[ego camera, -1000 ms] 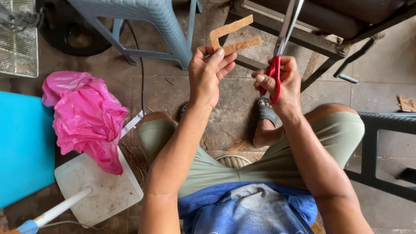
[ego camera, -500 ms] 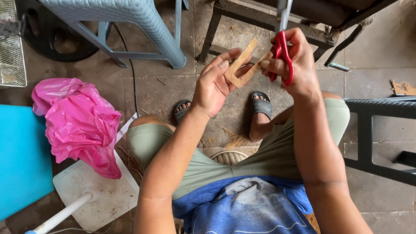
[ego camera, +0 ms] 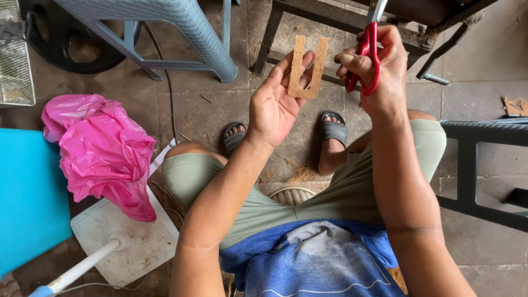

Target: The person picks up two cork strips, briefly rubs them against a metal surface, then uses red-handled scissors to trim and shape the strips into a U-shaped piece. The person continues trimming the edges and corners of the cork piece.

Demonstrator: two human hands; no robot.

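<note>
Left hand (ego camera: 273,104) pinches a U-shaped brown cardboard cutout (ego camera: 307,69) up in the air above the floor, right hand (ego camera: 377,63) grips red-handled scissors (ego camera: 369,52) just beside it; thin legs could bend or tear, fingertips sit near blades.

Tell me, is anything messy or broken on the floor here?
A little. Thin shavings lie scattered on the concrete between the person's feet, and a torn brown scrap sits by the dark bench. A pink plastic bag is crumpled beside the white fan base. The U-shaped cardboard piece in the left hand and the red-handled scissors in the right hand look whole.
</note>
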